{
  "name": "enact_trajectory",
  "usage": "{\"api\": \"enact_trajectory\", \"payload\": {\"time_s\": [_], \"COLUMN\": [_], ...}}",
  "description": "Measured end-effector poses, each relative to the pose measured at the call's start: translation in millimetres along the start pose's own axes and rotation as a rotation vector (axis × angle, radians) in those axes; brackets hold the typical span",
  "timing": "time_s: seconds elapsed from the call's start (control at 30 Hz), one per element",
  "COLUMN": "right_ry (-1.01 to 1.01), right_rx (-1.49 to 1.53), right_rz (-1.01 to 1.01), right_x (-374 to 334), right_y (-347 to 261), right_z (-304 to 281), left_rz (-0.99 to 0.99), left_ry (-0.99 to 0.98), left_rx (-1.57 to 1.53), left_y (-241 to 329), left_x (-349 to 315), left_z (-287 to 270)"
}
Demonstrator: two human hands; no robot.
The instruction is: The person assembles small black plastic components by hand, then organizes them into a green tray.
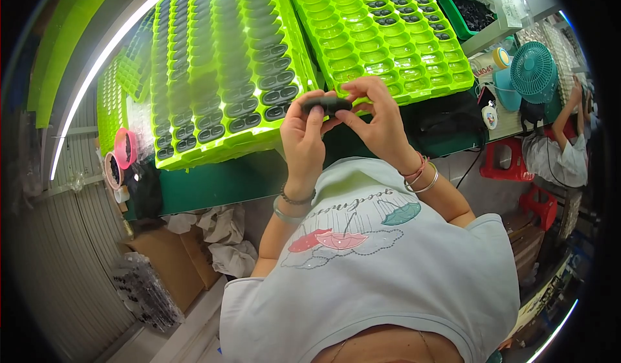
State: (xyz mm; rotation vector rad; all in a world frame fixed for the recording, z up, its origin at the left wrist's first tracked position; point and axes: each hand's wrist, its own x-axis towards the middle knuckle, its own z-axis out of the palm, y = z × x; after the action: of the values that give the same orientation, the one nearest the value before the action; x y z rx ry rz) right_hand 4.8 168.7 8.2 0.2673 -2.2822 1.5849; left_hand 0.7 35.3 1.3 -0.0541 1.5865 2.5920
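Note:
Between my hands, in front of the trays, is a small black oval piece [328, 105] with rounded ends. My left hand [304, 130] grips its left end, the thumb pressed along the near face. At the other end, my right hand [381, 120] has its thumb and curled fingers on the piece. A bright green tray [223, 144] to the left carries rows of black oval pieces with paired openings. Beside it on the right lies a second green tray [414, 93], mostly bare oval pockets, with black pieces toward its far end.
The trays lie on a dark green worktable [207, 192]. A teal fan [533, 69] stands at the right, past a black cloth-like item [449, 120]. Pink round containers [126, 148] are at the left. Behind the right tray sits a green bin [467, 14]. Another person [557, 149] works at far right.

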Motion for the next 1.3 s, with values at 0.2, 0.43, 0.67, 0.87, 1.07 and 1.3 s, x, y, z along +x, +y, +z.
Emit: {"api": "enact_trajectory", "payload": {"time_s": [0.2, 0.43, 0.67, 0.87, 1.07, 1.3], "right_ry": [-0.201, -0.325, -0.389, -0.485, -0.407, -0.109], "right_rx": [0.086, 0.065, 0.063, 0.238, 0.363, 0.455], "right_rz": [0.246, 0.361, 0.454, 0.378, 0.552, 0.493], "right_x": [-2, 8, 9, 7, -3, -12], "right_y": [9, 3, 5, 19, 14, 2], "right_z": [-2, -12, -9, -7, 6, 24], "left_rz": [0.101, 0.088, -0.084, -0.201, -0.109, 0.059], "left_ry": [-0.007, -0.236, -0.197, -0.298, -0.253, 0.051], "left_rx": [0.34, 0.839, 0.844, 0.766, 0.683, 0.152], "left_y": [-5, 14, 14, 27, 23, -4], "left_x": [-5, 9, 3, 22, 27, 1], "left_z": [-3, -22, -23, -40, -31, -8]}}
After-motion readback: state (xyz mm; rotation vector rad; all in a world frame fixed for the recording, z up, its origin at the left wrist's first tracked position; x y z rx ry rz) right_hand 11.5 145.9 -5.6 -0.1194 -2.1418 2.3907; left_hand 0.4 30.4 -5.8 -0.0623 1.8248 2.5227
